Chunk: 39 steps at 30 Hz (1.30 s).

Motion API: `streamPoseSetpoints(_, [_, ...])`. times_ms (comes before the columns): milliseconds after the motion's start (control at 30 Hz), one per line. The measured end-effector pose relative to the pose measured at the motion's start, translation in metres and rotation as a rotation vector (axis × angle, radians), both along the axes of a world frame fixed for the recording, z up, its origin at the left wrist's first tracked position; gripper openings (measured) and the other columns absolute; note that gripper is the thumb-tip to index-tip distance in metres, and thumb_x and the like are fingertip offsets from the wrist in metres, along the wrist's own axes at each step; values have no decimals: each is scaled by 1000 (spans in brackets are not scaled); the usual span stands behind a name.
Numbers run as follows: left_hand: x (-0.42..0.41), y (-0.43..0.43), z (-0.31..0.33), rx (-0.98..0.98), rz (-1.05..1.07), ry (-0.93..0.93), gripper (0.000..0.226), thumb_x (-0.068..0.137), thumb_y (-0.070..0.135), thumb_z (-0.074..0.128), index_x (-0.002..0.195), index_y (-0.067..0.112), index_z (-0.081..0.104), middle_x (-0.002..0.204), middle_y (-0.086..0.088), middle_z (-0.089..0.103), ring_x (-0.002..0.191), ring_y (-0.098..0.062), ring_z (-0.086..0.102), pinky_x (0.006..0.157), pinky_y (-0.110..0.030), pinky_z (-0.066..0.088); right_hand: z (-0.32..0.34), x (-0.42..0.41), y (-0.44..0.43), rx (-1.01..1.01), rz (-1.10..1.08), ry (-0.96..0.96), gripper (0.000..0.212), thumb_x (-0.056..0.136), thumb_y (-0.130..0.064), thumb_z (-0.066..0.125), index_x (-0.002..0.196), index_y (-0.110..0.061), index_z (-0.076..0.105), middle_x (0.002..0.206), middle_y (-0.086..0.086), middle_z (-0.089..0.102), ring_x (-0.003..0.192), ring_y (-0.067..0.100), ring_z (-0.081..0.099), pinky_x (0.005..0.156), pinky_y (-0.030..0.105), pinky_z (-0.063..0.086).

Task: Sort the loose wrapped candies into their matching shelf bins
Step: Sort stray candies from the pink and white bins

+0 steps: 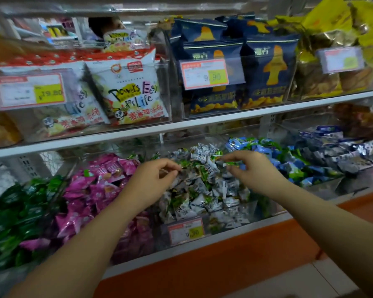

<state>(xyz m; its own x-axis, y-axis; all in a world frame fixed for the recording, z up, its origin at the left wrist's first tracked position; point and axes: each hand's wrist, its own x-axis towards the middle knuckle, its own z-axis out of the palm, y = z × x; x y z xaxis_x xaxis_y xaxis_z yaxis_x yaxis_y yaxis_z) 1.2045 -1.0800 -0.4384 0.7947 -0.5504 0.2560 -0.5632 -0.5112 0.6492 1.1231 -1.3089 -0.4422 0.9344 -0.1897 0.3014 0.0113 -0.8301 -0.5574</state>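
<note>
Head cam: green candy (pixel 232 164) is pinched by the right hand (pixel 254 171), a white candy (pixel 182 173) by the left hand (pixel 151 181), over the middle bin (pixel 252 208) at 6 o'clock. Pink pile (pixel 99 188) at 9 o'clock looks tidy-ish, so sorting seems mostly done.

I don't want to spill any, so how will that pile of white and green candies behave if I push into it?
Probably shifts easily: the candies are small loose pieces heaped high in the bin, so some may slide or tumble. The shiny wrappers look slippery, and likely crumple when pinched.
</note>
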Motion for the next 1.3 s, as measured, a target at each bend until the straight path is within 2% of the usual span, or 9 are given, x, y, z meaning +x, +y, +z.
streamPoseSetpoints(200, [9,90,4,-54,200,-50,12,94,22,56,97,31,64,93,23,60,84,11,53,64,-3,38,6,26,82,-26,257,41,30,96,-21,54,125,-20,60,122,-4,62,96,-1,54,74,1,39])
streamPoseSetpoints(300, [10,134,-2,-142,334,-28,13,93,21,58,93,31,65,90,23,61,82,9,55,62,-6,40,5,41,121,-72,352,79,29,96,-21,54,125,-21,60,124,-4,62,104,8,58,88,11,45])
streamPoseSetpoints(400, [11,169,-15,-139,432,-84,12,93,18,58,94,28,65,88,26,56,77,17,48,63,3,36,2,56,153,-131,410,107,29,96,-22,54,125,-23,60,120,-3,63,88,5,56,78,9,46])
streamPoseSetpoints(600, [20,206,-37,-75,514,-128,15,93,22,57,105,29,64,101,20,51,82,-6,53,69,-18,40,0,84,204,-171,574,161,43,94,-28,58,135,-26,49,143,-6,45,97,-17,49,77,-6,30])
streamPoseSetpoints(667, [24,209,-39,-16,514,-142,20,94,25,57,111,27,64,106,17,49,88,-7,51,76,-22,39,-2,95,222,-210,693,202,61,88,-41,63,142,-33,37,153,-6,28,131,0,33,103,11,27])
streamPoseSetpoints(767, [28,212,-40,6,488,-141,23,94,25,56,115,27,63,114,13,51,100,-9,53,82,-23,43,-7,107,247,-286,806,248,65,81,-50,67,139,-39,41,157,-8,12,141,8,12,113,32,17])
streamPoseSetpoints(967, [31,218,-45,-16,425,-102,21,94,25,56,113,28,64,120,12,53,110,-6,51,93,-21,41,-9,121,243,-496,884,264,27,84,-28,69,111,-28,66,132,-3,49,112,7,46,99,32,39])
streamPoseSetpoints(1067, [31,218,-47,-24,404,-94,22,94,24,56,114,27,64,121,13,52,111,-4,51,97,-21,39,0,123,223,-544,799,261,29,85,-23,68,113,-25,64,115,-6,61,101,10,55,89,30,45])
streamPoseSetpoints(1300, [30,214,-45,-44,411,-74,23,94,22,56,115,26,64,122,12,51,109,-7,51,98,-24,40,-4,115,183,-685,569,321,41,86,-29,66,126,-31,56,118,-5,61,96,9,57,85,26,47])
